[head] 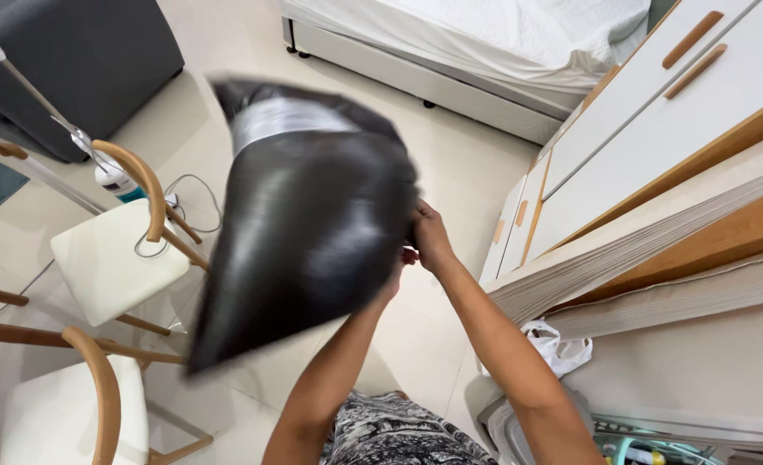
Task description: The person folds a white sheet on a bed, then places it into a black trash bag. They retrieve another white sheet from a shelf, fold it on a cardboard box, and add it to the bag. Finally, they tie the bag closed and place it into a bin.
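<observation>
gripped at its edge by the fingers of the left hand and right hand, a blurred black plastic bag is held above the floor beside two white chairs.

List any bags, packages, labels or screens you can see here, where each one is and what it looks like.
Black plastic bag: held up in front by both hands, left hand and right hand; glossy, blurred, with a grey band near its top.
White plastic bag: on the floor beside the cabinet; crumpled, handles up.
No labels or screens can be made out.
</observation>
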